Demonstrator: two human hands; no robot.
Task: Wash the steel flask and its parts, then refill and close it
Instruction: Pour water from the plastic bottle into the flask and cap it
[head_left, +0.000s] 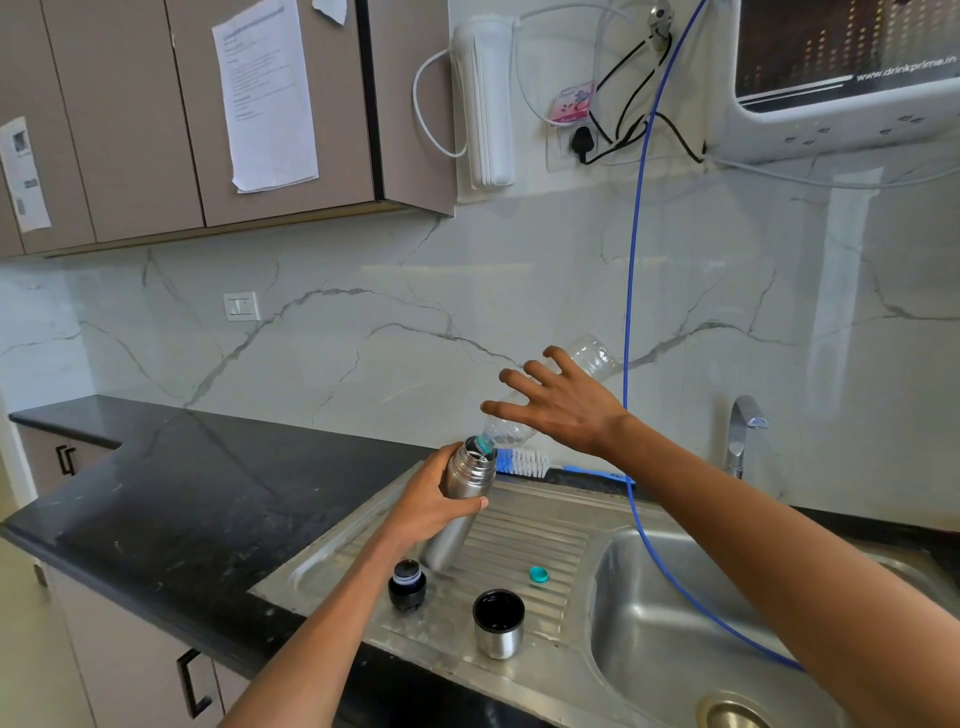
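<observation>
My left hand (428, 506) grips the open steel flask (451, 543), which leans to the right with its base on the ribbed drainboard (524, 540). My right hand (561, 410) holds a clear plastic bottle (595, 353) tipped down, fingers spread over its side. The bottle's teal-ringed neck sits at the flask's mouth. The flask's black stopper (408, 584) stands on the drainboard in front of the flask. The steel cup lid (498, 621) stands upright to the stopper's right, open side up. A small teal bottle cap (538, 574) lies behind it.
A blue-and-white bottle brush (522, 462) lies along the drainboard's back edge. The sink basin (675, 623) is at the right, with a tap (740, 436) behind it and a blue hose (631, 312) hanging into it. Black countertop (182, 493) extends to the left.
</observation>
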